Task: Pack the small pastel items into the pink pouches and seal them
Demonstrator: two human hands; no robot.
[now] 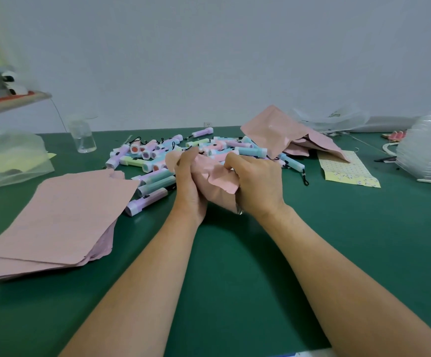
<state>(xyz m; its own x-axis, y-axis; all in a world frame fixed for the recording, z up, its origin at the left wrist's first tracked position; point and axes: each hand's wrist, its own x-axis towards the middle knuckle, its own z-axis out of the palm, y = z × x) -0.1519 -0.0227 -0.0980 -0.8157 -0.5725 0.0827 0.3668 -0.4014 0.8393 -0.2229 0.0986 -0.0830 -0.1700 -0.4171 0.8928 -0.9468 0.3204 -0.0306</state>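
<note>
**A:** Two hands on one pink pouch, is that right?

**B:** Yes. The left hand and the right hand are both curled tight around it. Their fingers bunch its crumpled top edge, and the pouch sits between the palms, just above the green table.

**A:** Anything inside it?

**B:** I can't tell from here, because the hands cover most of it.

**A:** Where is the rest of the stock?

**B:** The pastel flashlights lie in a loose heap right behind the hands. They're lilac, pink, mint, blue and yellow, and some trail black cords. A few have rolled toward the left hand.

**A:** And the spare pouches?

**B:** A stack of flat pink pouches lies at the person's left, with its far corner touching the heap. More pink pouches are piled loosely behind the heap on the right, one of them tilted up.

**A:** What else is on the table?

**B:** There's a clear jar at the back left and a clear plastic bag near the left edge. A yellow patterned sheet lies on the right, and a stack of clear plastic is at the far right.
</note>
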